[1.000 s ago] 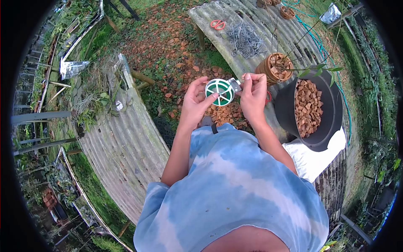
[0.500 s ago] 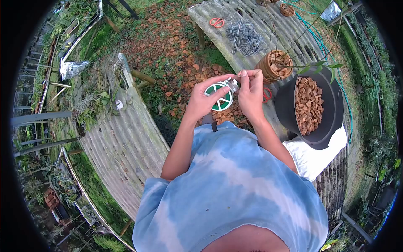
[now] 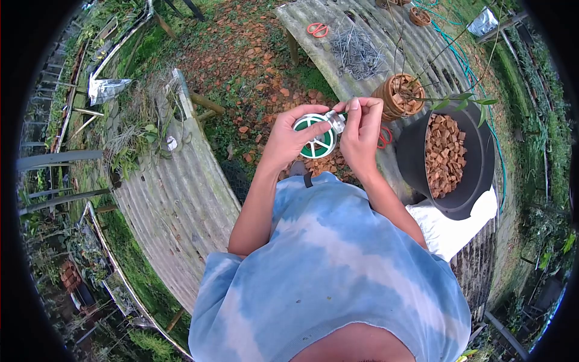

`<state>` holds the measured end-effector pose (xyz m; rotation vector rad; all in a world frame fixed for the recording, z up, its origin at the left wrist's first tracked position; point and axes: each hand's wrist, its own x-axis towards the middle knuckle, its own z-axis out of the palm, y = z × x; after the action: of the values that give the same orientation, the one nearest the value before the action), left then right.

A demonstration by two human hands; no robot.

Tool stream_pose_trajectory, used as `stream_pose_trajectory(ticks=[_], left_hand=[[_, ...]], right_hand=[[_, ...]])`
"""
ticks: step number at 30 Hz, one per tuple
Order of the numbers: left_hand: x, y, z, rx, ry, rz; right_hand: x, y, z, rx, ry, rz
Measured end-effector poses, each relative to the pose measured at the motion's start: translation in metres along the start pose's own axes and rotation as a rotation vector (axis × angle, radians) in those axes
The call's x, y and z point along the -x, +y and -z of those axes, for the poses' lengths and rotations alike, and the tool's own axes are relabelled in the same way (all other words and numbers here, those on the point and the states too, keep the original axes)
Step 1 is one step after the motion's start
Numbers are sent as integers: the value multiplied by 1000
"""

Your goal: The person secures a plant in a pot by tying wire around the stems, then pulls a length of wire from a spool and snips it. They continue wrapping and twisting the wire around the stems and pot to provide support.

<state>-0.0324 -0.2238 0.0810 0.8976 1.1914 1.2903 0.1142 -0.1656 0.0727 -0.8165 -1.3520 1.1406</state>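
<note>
In front of my waist, my left hand [image 3: 282, 140] is closed around a white-rimmed spool of green garden twist tie [image 3: 318, 146], thumb across its face. A small metal cutter piece [image 3: 336, 122] sticks out at the spool's right side. My right hand [image 3: 360, 134] is beside it, with thumb and forefinger pinched on a short green end of the tie. Just right of that hand lie red-handled scissors [image 3: 384, 137], partly hidden. Beyond it stands a stack of terracotta pots [image 3: 392, 108], the top one filled with chunks and bearing a thin leafy stem.
A black bucket [image 3: 413, 154] of brown chunks [image 3: 445, 155] stands on the right corrugated bench [image 3: 338, 72], by a white cloth [image 3: 437, 232]. Metal wires [image 3: 359, 54] and red scissors [image 3: 317, 29] lie farther up. Another corrugated bench [image 3: 175, 193] with plants is at left.
The view has shifted slightly. My right hand has turned a little, and a bit of green tie now shows between its fingertips and the cutter. My left hand keeps its hold on the spool.
</note>
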Motion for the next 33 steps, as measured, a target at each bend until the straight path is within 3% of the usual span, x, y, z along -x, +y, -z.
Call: stream_pose_trajectory(ticks=[1,5,11,15,18,21,24,28,33], left_hand=[[-1,0,0,-14,-9,35],[-3,-3,-1,108,-49,73],[-5,2,0,141,13,114],[-7,-2,8,106,55,70],[-5,-2,14,67,-13,68],[-3,8,15,16,21,-2],[-3,12,17,-7,32,-58],[-4,11,16,-39,-11,-75],[-4,10,10,-80,-7,-92]], right_hand=[[2,0,1,106,2,50],[-4,8,-13,-111,154,130],[-7,12,-12,-182,96,35],[-18,10,2,-276,10,-275],[-17,4,9,-241,-73,-383],[-21,5,19,-464,-190,-412],[-12,2,23,-382,-258,-355],[-13,3,28,-354,-280,-430],[-12,-3,23,-164,-239,-314]])
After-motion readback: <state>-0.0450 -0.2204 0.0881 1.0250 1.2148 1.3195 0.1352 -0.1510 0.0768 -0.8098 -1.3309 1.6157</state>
